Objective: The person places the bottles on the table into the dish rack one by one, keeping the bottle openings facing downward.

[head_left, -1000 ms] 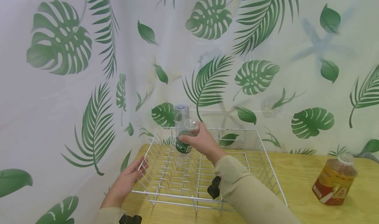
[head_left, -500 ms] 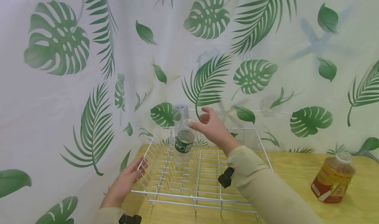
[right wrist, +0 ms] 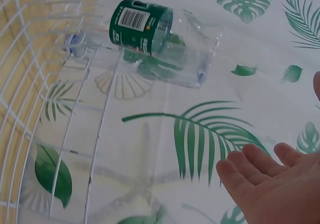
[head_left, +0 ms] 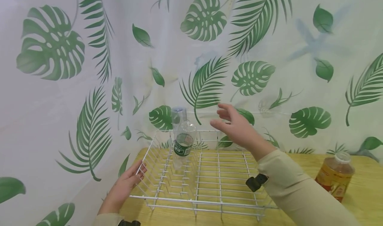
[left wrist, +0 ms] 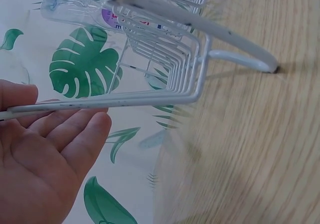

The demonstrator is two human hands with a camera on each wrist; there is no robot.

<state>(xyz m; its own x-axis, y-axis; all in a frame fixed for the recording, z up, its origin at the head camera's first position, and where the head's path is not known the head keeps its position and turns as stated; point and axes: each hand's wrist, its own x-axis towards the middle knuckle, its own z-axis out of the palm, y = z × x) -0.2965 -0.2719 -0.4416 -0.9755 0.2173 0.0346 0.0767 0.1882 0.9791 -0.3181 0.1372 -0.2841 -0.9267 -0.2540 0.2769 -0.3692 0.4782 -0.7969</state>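
Two bottles racked, we judge: green-label bottle (head_left: 183,148) cap-down in the white rack (head_left: 194,201), clear bottle (head_left: 179,115) behind. Orange-label jug (head_left: 336,174) on the surface (head_left: 365,192) probably remains. Our right hand (head_left: 234,124): loosely spread, nothing held; left hand (head_left: 127,181) pinches rack rim.

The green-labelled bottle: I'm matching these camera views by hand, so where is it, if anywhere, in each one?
Head: the green-labelled bottle is just left of centre, below mid-height.
Left wrist: I can't make it out; only a purple-labelled bottle shows clearly, at upper left.
Right wrist: top, left of centre, lying sideways in the picture.
Shared landmark: the white wire rack, visible in all three.
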